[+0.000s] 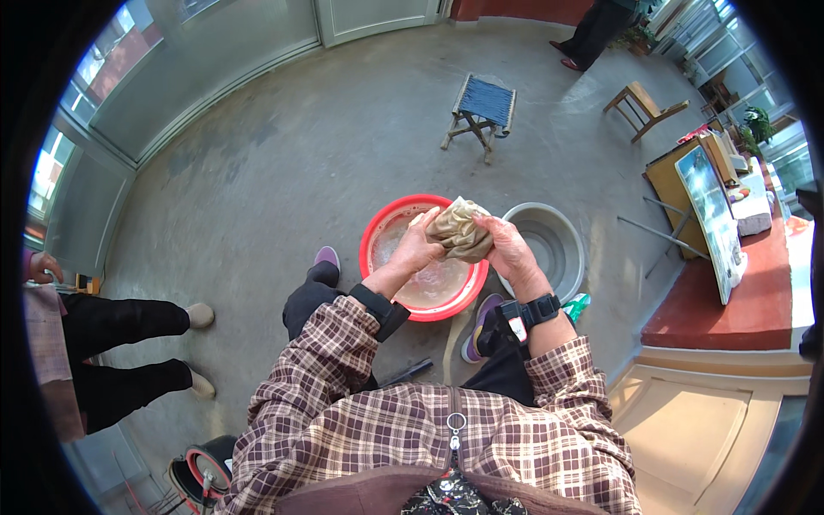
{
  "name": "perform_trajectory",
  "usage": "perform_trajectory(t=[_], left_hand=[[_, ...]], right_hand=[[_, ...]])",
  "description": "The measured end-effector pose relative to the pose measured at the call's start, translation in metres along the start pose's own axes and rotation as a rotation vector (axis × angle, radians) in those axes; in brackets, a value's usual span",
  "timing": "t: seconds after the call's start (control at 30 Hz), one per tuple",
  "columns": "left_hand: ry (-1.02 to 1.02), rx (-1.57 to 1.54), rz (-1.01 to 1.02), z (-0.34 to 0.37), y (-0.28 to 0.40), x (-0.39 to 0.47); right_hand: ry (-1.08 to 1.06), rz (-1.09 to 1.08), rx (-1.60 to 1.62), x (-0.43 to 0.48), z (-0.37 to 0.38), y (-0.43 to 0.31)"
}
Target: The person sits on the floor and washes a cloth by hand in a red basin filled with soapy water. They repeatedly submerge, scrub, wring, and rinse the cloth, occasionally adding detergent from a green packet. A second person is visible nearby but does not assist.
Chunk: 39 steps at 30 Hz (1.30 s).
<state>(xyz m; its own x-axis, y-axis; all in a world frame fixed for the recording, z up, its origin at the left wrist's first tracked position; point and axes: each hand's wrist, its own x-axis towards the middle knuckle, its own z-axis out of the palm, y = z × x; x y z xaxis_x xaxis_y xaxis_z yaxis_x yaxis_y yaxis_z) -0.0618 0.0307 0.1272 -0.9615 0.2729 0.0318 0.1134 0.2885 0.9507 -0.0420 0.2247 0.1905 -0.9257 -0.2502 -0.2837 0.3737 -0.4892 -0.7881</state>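
Observation:
Between my two hands is a bunched beige cloth (460, 232), wet-looking and crumpled. My left hand (418, 246) grips its left side, and my right hand (507, 248) grips its right side. Both hold it above a red-rimmed basin (368, 257) of cloudy, sudsy water (428, 283). Just to the right of that basin stands a grey plastic basin (553, 248), partly behind my right hand and wrist; no water is plain in the part I see.
A folding stool (486, 100) with a blue woven seat stands ahead. A wooden chair (640, 109) and a folded table (705, 219) are to the right. A green packet (577, 307) lies beside the grey basin. One person (122, 360) stands at left, another (595, 32) far ahead.

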Motion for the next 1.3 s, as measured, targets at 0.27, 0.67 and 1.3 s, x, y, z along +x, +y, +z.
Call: perform_trajectory(t=[0.27,0.67,1.3], left_hand=[[0.066,-0.45,-0.156,0.004,0.012,0.0],[0.142,-0.744,-0.233,0.016,0.02,0.001],[0.115,0.497,0.351,-0.007,0.035,-0.003]], right_hand=[[0.162,-0.123,0.296,0.022,-0.003,0.029],[0.314,0.209,0.104,0.035,0.015,0.057],[0.414,0.222,0.081,0.054,0.009,0.068]])
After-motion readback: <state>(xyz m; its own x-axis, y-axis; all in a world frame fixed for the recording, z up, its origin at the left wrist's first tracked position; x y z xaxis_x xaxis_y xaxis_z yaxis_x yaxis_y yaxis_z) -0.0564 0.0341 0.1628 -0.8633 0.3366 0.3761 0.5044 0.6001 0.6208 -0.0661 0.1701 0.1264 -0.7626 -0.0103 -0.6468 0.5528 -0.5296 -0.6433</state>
